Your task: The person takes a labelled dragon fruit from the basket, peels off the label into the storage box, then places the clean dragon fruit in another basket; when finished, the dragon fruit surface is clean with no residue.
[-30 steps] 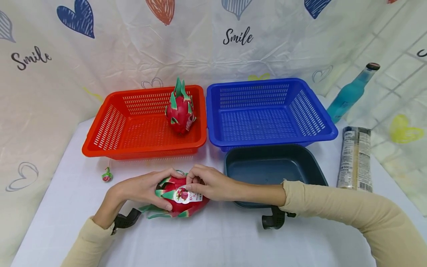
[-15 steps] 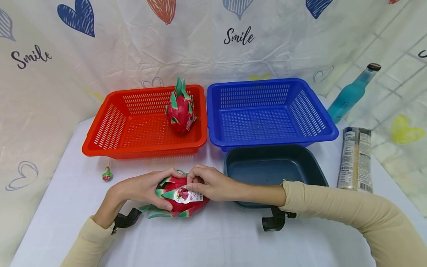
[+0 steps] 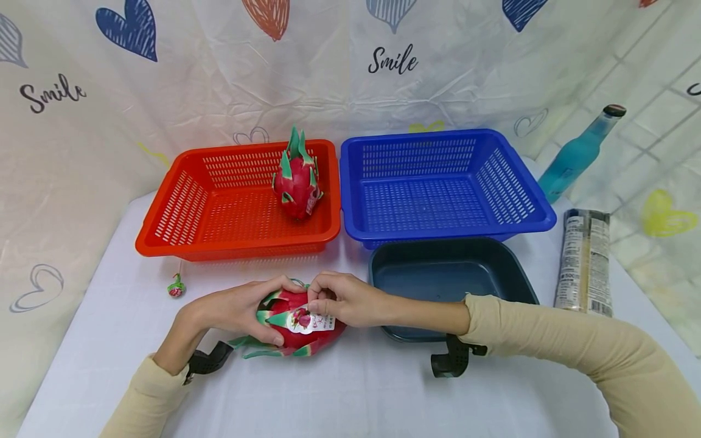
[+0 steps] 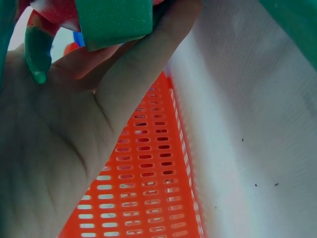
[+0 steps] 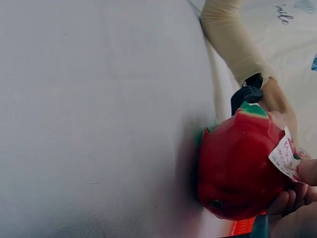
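A red dragon fruit with green scales (image 3: pixel 296 298) lies on its side on the white tablecloth in the head view. Its left end is gripped by my left hand (image 3: pixel 235 310), thumb in front and fingers over the back. My right hand (image 3: pixel 353 301) reaches in from the right, thumb and forefinger pinching the upper edge of a white printed sticker (image 3: pixel 317 323) on the fruit. In the right wrist view the sticker (image 5: pixel 283 157) sits under the thumb, and one edge stands off the skin. The left wrist view has my left palm (image 4: pixel 54 134) below a green scale (image 4: pixel 114 25).
Behind stands a red basket (image 3: pixel 238 250) holding another dragon fruit (image 3: pixel 297 185), with a blue basket (image 3: pixel 449 234) beside it. A dark tray (image 3: pixel 454 286) lies under my right forearm. Rightward are a blue bottle (image 3: pixel 575 155) and a packet (image 3: pixel 583 261). A lollipop (image 3: pixel 176 287) lies left.
Both hands keep their places on the dragon fruit. The right thumb and forefinger have shifted very slightly at the sticker's upper edge.
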`<state>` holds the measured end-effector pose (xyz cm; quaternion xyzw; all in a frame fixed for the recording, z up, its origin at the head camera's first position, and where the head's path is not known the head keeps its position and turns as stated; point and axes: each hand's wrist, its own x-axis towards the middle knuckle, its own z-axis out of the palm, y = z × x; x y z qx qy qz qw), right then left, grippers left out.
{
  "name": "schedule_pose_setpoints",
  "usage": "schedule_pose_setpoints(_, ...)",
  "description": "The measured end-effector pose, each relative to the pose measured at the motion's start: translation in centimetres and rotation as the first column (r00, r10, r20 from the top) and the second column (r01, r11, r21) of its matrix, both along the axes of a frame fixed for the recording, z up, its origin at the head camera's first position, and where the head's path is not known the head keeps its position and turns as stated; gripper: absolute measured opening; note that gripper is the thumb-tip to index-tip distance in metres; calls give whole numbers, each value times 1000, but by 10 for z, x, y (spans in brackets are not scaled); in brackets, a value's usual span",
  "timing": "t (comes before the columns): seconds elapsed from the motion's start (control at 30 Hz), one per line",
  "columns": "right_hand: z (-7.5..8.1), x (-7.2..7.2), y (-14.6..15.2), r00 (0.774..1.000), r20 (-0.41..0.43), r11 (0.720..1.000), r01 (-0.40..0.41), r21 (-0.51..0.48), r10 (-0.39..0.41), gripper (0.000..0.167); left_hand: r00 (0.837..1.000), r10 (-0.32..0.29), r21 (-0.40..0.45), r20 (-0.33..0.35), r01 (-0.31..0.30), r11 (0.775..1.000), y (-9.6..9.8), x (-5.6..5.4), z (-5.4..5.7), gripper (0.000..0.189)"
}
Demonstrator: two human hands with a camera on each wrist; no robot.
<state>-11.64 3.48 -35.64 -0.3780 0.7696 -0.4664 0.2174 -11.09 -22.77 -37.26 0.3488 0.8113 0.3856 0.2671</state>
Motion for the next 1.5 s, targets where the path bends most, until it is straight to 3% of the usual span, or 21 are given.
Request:
schedule_pose_setpoints(0.6,0,-3,1,997,72,1000,-20,17,19,11,1000,15,-9,11,-15,1000,0,0,0,67)
schedule_pose_setpoints(1.27,-4,-4,6,995,88,999,-49,-11,49,10,1000,9,-2,27,-9,1000,1,-1,-2,64)
schedule_pose_setpoints(1.5,-1,-8,11,969,241,995,-29,-92,50,16,997,31,-29,65,-29,999,-1,-1,-2,67)
